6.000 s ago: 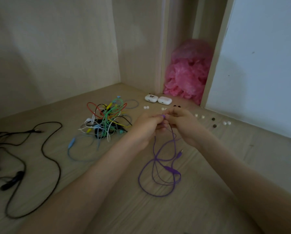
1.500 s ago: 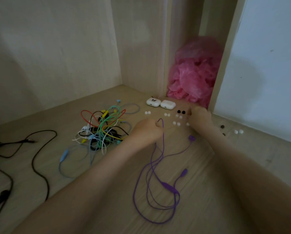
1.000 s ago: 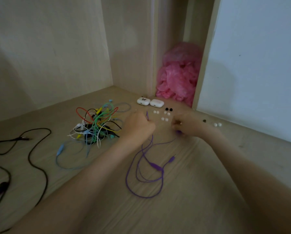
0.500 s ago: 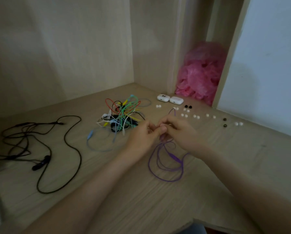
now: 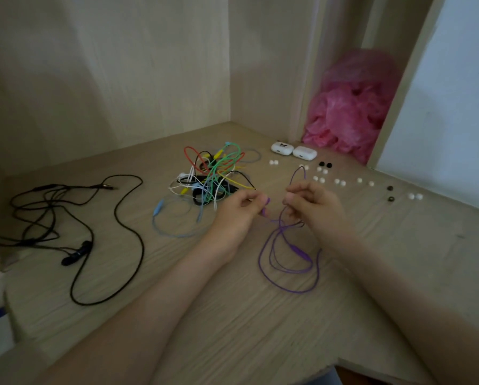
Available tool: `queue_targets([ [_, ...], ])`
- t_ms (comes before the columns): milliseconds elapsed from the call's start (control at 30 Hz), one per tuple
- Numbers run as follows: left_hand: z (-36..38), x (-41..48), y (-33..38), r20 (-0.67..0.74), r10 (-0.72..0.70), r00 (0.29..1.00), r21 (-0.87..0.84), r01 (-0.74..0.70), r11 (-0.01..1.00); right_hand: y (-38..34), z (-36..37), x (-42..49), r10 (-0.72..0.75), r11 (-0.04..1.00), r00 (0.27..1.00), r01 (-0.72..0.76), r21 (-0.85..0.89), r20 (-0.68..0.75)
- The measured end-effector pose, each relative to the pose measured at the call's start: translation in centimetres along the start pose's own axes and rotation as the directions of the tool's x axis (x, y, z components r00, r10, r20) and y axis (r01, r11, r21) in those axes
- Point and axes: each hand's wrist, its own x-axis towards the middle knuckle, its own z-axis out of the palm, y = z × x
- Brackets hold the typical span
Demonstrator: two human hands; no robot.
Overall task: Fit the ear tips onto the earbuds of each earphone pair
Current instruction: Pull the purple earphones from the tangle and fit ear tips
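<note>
A purple wired earphone lies looped on the wooden desk in front of me. My left hand pinches one purple earbud at its fingertips. A little to the right, my right hand has its fingers curled around the purple cable, which loops up behind it; whether it holds an ear tip is hidden. Several white ear tips lie in pairs along the back of the desk. Two black ear tips sit near them, and two darker ones lie further right.
A tangle of coloured earphone cables lies left of my hands. A black earphone cable sprawls at far left. Two white earbud cases stand by the back wall. A pink plastic bag fills the corner niche.
My right hand reached to the ear tips at the back, then came back to meet the left. Now the two hands have drawn slightly apart, each still on the purple earphone.
</note>
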Motion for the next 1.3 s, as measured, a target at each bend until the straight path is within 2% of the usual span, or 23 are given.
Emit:
queue_targets([
  [67, 0.0, -0.2, 0.2, 0.016, -0.029, 0.999, -0.009, 0.03, 1.0, 0.2, 0.1, 0.0, 0.055, 0.993, 0.998, -0.057, 0.103, 0.02],
  [267, 0.1, -0.8, 0.8, 0.076, -0.087, 0.993, 0.032, 0.085, 0.996, 0.3, 0.5, -0.3, 0.088, 0.964, 0.989, -0.115, 0.241, 0.12],
  [433, 0.3, -0.8, 0.6, 0.092, -0.09, 0.992, 0.01, 0.09, 0.996, 0.5, 0.5, -0.4, 0.073, 0.965, 0.991, -0.099, 0.242, 0.113],
  [600, 0.3, -0.5, 0.1, 0.13, -0.071, 0.989, -0.048, 0.077, 0.996, 0.7, 0.3, -0.4, 0.073, 0.982, 0.991, -0.091, 0.167, 0.114],
  [800, 0.3, -0.3, -0.2, 0.147, -0.089, 0.985, -0.053, 0.097, 0.994, 0.8, 0.5, -0.5, 0.14, 0.942, 0.983, -0.169, 0.289, 0.12],
  [967, 0.0, -0.1, -0.3, 0.146, -0.097, 0.984, -0.088, 0.111, 0.99, 1.0, 0.8, -0.6, 0.156, 0.949, 0.972, -0.197, 0.247, 0.174],
  [1300, 0.2, -0.2, -0.4, 0.134, -0.117, 0.984, -0.078, 0.128, 0.989, 0.9, 0.5, -0.7, 0.183, 0.959, 0.965, -0.218, 0.184, 0.189],
])
